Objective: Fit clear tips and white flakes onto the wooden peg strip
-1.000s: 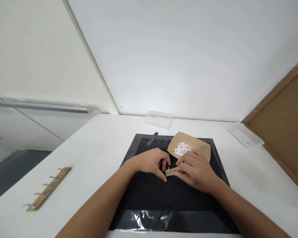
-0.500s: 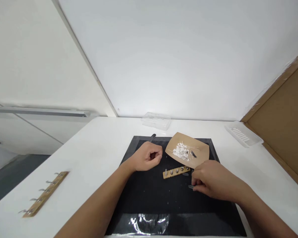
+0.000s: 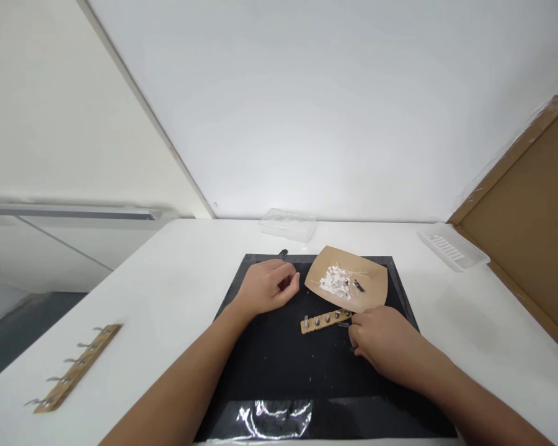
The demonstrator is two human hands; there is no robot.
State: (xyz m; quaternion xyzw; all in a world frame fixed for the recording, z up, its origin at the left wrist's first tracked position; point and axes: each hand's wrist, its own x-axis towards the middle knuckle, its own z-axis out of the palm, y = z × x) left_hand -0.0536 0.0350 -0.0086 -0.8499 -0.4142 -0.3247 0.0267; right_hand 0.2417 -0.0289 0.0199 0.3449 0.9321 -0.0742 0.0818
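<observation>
My left hand (image 3: 268, 287) rests on the black mat (image 3: 279, 365), its fingers curled to the thumb; I see nothing held in it. Behind it the end of a dark handle (image 3: 283, 254) pokes out. My right hand (image 3: 382, 342) is closed in a pinch low over the mat; a small clear nail tip (image 3: 352, 349) barely shows at its fingertips. Left of those fingers lies a wooden strip (image 3: 323, 321) with metal pegs; a clear piece stands on its left peg. Another clear nail tip (image 3: 343, 324) lies beside the strip, near my right fingers.
A brown paper tray (image 3: 376, 279) with white scraps and a dark bit sits behind the strip. On the table at left is another peg strip (image 3: 77, 370) bearing clear tips. A clear plastic box (image 3: 288, 225) and a white tray (image 3: 453, 248) stand farther back. Cardboard (image 3: 525, 229) borders the right.
The view has shifted slightly. My right fingers have closed over the clear nail tip, which is now mostly hidden. My left hand stays in nearly the same place, still curled.
</observation>
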